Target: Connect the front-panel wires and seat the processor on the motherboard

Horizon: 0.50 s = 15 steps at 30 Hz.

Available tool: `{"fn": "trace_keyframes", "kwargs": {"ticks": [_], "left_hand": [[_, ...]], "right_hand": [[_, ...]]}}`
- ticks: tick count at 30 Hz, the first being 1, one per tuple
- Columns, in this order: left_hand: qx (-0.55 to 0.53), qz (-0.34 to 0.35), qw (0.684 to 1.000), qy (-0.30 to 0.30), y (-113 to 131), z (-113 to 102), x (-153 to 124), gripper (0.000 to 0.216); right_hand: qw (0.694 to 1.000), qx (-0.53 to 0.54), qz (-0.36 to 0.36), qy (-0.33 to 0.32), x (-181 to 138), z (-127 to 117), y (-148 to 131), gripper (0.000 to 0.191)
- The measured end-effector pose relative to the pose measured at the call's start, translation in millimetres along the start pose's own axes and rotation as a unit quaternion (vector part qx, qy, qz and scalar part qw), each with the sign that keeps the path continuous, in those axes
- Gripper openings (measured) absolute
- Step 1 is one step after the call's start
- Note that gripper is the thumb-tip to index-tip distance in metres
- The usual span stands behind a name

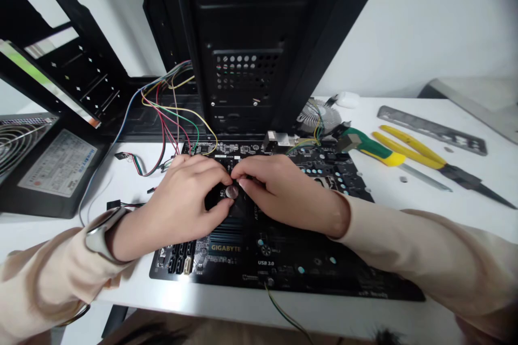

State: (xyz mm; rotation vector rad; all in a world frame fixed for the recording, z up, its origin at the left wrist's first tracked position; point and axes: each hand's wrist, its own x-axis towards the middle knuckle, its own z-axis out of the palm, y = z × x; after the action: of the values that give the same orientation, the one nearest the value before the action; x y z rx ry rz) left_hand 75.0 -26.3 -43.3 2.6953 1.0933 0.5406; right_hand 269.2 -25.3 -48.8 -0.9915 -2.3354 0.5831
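Observation:
A black motherboard [283,264] lies flat on the white table in front of me. Both hands rest on its middle. My left hand [182,202] and my right hand [279,191] meet with fingertips pinched around a small round silver coin cell battery [232,191] on the board. The left thumb touches the battery's lower edge and the right fingers press on its right side. A watch sits on my left wrist. Cream sleeves cover both arms.
A black computer case [251,48] stands behind the board, with coloured wires [170,113] running out of it. A power supply [48,164] lies at the left. A cooler fan [319,116], a green-yellow screwdriver [376,151], yellow pliers [437,161] and a metal plate [433,129] lie at the right.

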Motion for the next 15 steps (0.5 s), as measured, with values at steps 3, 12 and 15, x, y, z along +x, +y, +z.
{"fn": "trace_keyframes", "kwargs": {"ticks": [3, 12, 15], "left_hand": [[0.000, 0.007, 1.000, 0.001, -0.1, 0.2, -0.6, 0.014], [0.006, 0.005, 1.000, -0.001, 0.0, 0.1, -0.7, 0.014], [0.004, 0.001, 1.000, -0.002, 0.4, -0.1, -1.0, 0.014]], "right_hand": [[1.000, 0.000, 0.000, 0.000, -0.4, 0.2, 0.7, 0.021], [1.000, -0.002, 0.001, 0.014, -0.2, 0.2, 0.5, 0.022], [1.000, -0.004, 0.000, 0.025, -0.9, -0.3, 0.7, 0.021]]}}
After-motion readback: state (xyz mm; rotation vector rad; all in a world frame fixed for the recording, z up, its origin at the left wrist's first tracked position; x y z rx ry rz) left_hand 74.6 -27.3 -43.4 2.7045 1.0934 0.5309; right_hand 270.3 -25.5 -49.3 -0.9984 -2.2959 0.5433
